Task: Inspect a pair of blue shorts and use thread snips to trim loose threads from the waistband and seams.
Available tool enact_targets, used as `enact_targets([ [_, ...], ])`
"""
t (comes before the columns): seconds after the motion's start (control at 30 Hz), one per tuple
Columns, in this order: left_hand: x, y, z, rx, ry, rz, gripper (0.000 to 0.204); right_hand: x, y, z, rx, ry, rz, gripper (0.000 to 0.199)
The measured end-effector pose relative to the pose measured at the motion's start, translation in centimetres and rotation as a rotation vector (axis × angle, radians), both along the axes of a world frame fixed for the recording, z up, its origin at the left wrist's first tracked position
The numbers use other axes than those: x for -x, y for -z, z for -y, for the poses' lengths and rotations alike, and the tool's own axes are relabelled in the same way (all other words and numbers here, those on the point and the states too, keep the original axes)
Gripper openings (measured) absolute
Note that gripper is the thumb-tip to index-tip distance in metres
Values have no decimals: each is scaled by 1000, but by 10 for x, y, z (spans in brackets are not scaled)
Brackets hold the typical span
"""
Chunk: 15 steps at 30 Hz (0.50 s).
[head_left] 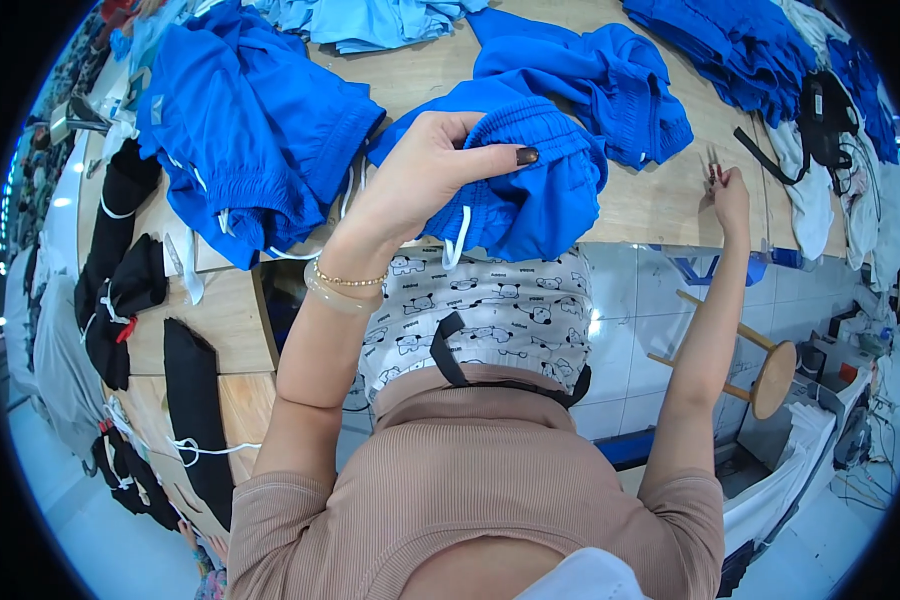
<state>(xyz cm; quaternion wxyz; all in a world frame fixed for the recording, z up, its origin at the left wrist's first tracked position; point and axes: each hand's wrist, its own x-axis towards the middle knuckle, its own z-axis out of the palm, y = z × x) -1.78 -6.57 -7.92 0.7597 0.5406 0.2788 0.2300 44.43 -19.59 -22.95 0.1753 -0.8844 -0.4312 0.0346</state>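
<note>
Your left hand (425, 170) is at upper centre of the frame, pinching the gathered waistband (560, 130) of a blue garment (530, 220). Your thumb lies across the cloth; the other fingers are mostly hidden by it. A white cord (457, 240) hangs from the garment, just below your hand. The garment is at upper centre, over the near edge of the table (660, 205). More blue cloth (620, 90) lies just above and to the right; whether it is the same piece, you cannot tell from this view.

Your right hand (732, 200), at right of the frame, is well apart from the left. Its fingers are closed on small snips (714, 172), blades pointing up the frame. Contact between snips and table cannot be determined.

A blue heap (250, 120) with white cords lies at upper left, another pile (735, 55) at upper right. Black cloth (195, 390) lies at left; a stool (773, 380) stands at lower right.
</note>
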Motion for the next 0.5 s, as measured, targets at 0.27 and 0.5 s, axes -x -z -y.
enact_targets([
  [0.27,8,-6,5,-157,-95,-59,21,267,-155,-2,-687,-420,-1227,19],
  [0.5,4,-14,8,-281,-112,-100,19,312,-163,4,-563,-389,-993,15],
])
